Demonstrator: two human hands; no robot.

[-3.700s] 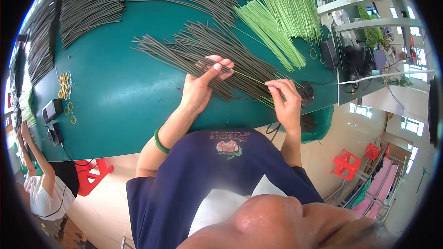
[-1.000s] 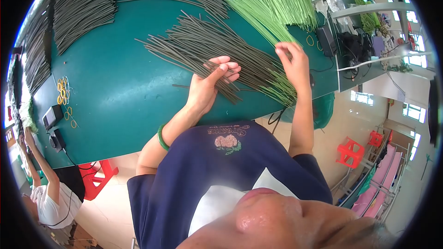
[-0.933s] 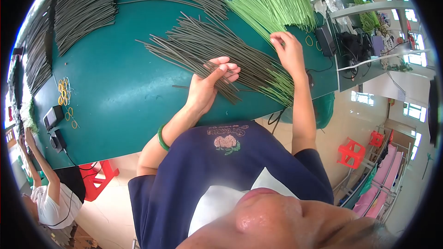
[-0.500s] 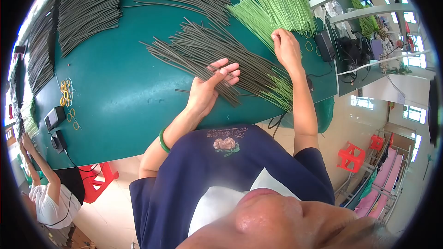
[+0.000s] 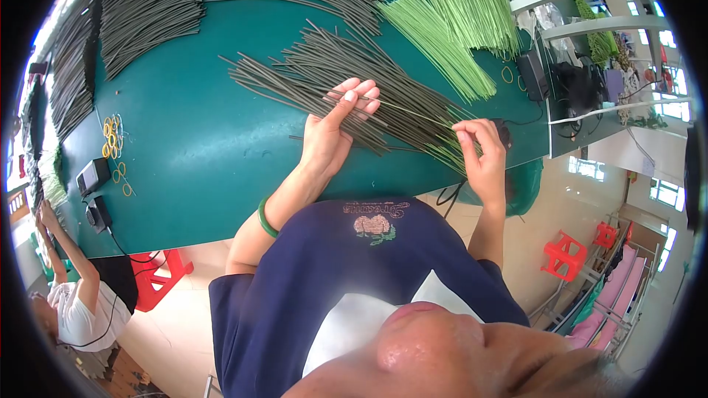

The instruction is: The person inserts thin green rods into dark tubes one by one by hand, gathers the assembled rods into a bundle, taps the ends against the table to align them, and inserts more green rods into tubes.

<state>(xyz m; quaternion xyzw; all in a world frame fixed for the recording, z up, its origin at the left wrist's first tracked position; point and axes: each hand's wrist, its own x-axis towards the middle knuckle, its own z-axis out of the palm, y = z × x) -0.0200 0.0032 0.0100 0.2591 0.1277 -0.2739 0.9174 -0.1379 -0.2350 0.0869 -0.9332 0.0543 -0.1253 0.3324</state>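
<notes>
A loose bundle of thin dark stems point(image 5: 273, 85) lies across my left hand point(image 5: 335, 121), with the thumb closed over it and the fingers beneath. My right hand point(image 5: 483, 149) pinches a thin light green stem point(image 5: 417, 112), whose far end reaches to the fingers of my left hand. Under and beside both hands spreads a pile of dark stems point(image 5: 354, 59), some with green lower ends near my right hand. Beyond my right hand lies a fan of light green stems point(image 5: 442, 44) on the green table point(image 5: 192, 177).
More dark stems point(image 5: 151, 15) lie at the far left and far middle. Yellow rubber bands point(image 5: 112, 136) and black adapters point(image 5: 92, 175) sit at the left. Another adapter point(image 5: 531, 74) is at the right, by a metal rack point(image 5: 590, 27). A co-worker point(image 5: 85, 309) works at lower left.
My right hand has come from the light green stems toward me, with a green stem now in its fingers. My left hand keeps its hold on the dark stems.
</notes>
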